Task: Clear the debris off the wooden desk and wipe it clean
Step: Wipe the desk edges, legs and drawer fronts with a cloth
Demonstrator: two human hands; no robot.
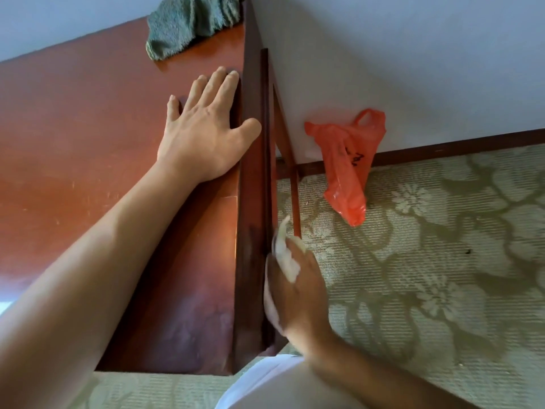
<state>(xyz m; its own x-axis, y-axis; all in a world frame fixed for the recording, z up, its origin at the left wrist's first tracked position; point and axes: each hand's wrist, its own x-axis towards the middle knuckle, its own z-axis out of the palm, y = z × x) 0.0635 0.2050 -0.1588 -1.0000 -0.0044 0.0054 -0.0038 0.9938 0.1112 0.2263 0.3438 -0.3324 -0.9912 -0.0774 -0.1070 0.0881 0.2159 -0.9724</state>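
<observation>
- Right hand (295,287), its grip pinching a soft, light, crumpled white tissue (284,258), pressed it against the reddish-brown wooden worktop (88,128) edge.
- Left hand (203,125) lay spread flat on top.

A person's left hand (203,128) lies flat on the top of the wooden desk (88,137) near its right edge, with a towel (191,23) bunched on the desk beyond the fingers, against the wall (398,54). The right hand (298,287) is off the desk's right side, lower down, holding a wipe (286,255) against what appears to be the desk's side panel. To the right, a plastic bag (348,163) sits on the carpet (427,261) where floor meets wall, well apart from both hands.
</observation>
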